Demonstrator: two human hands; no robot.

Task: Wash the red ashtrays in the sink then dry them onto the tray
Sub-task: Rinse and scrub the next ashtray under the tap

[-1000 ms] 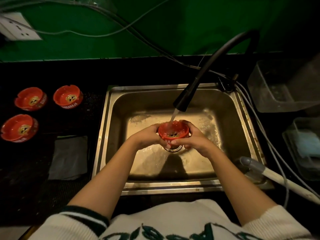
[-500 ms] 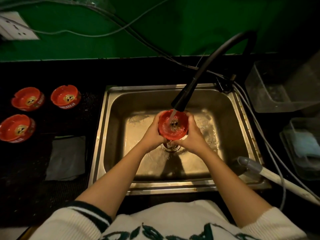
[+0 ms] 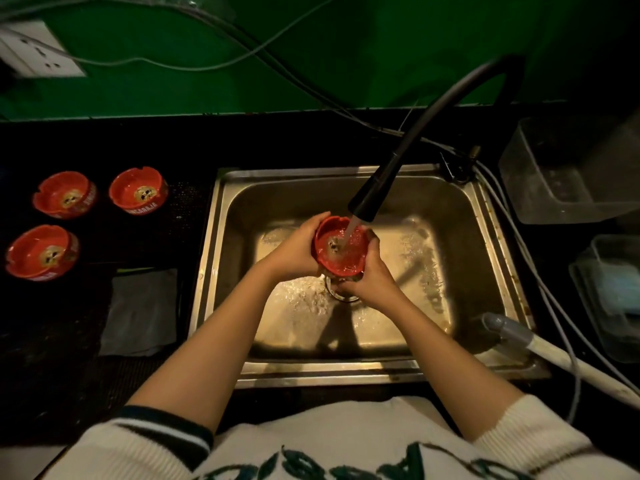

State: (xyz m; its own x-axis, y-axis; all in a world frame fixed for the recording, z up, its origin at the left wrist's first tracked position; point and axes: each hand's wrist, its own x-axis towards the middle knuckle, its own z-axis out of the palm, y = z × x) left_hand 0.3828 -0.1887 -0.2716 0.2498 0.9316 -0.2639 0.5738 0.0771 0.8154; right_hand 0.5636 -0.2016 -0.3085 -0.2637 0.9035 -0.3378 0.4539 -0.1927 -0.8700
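One red ashtray [image 3: 341, 249] is gripped between the left hand [image 3: 294, 252] and right hand [image 3: 372, 280] under the running faucet [image 3: 362, 202]; three ashtrays [image 3: 138, 194] well left of the hands are judged pending.

head-worn view, looking down, sink [image 3: 512, 299] close

A green wall [image 3: 346, 46] runs along the far side, with a white socket [image 3: 34, 53] at far left and grey cables [image 3: 242, 53] draped across it, above a black surface [image 3: 52, 341] lying in dim light.
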